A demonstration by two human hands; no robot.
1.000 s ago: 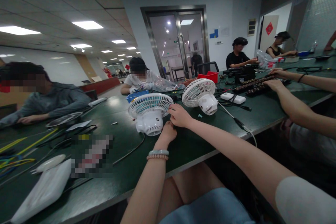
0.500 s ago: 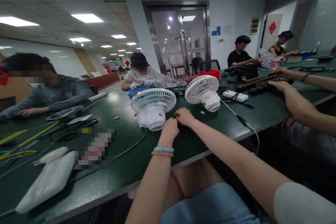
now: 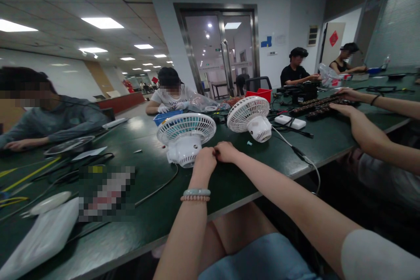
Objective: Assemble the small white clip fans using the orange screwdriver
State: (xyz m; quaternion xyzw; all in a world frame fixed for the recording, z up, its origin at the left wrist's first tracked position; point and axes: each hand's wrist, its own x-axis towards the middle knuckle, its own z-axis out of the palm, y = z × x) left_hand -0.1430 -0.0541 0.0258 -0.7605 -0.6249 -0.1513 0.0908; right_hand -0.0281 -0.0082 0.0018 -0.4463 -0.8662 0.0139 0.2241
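A white fan head (image 3: 186,138) lies on the green table with its grille tilted up. Right beside its base is my left hand (image 3: 205,160), fingers curled away from view; a pale bangle and a beaded bracelet circle the wrist. My right hand (image 3: 226,152) meets it at the fingertips, also closed. Whatever the two hands pinch, if anything, is hidden behind them. Past my right hand rests a second white fan head (image 3: 251,118), its cable running to the right. Between that fan and my right arm sits a small pale screw-like piece (image 3: 250,143).
At left are a white plastic-wrapped packet (image 3: 44,238), a white oval piece (image 3: 50,202) and cables. A blue bin (image 3: 166,117), a red bin (image 3: 262,94) and a white power strip (image 3: 290,121) stand farther back. A co-worker's hands (image 3: 346,107) work at right; other people sit around.
My hands have drawn together until their fingertips meet. The whole view has shifted slightly, so things appear a little farther left. Both fans stay in place on the table.
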